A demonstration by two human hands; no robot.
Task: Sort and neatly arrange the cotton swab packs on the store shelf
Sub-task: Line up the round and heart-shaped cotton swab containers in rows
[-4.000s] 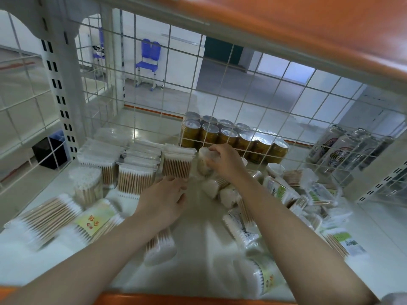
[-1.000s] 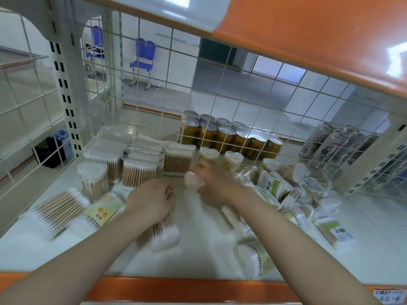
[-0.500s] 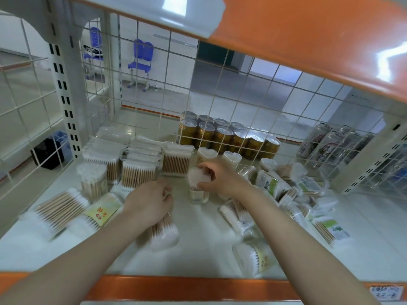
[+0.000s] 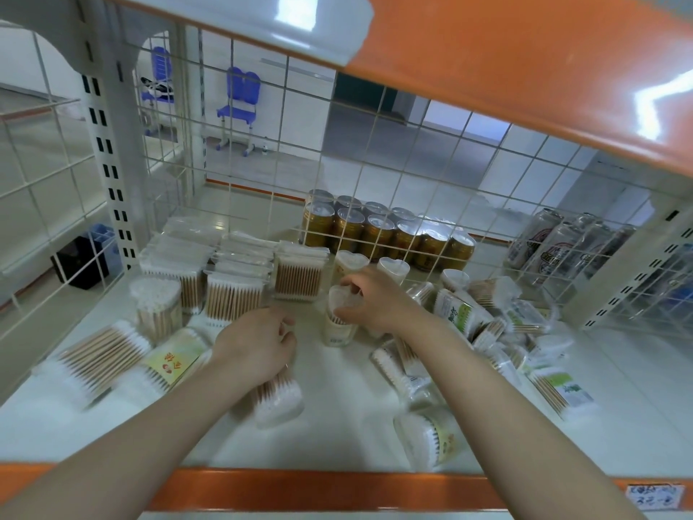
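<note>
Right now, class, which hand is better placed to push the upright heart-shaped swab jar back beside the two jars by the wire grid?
The right hand: it already grips the heart-shaped swab jar. The left hand holds a lying swab pack.

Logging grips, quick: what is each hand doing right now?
Left hand: grips a lying swab pack.
Right hand: holds an upright heart-shaped swab jar.
</note>
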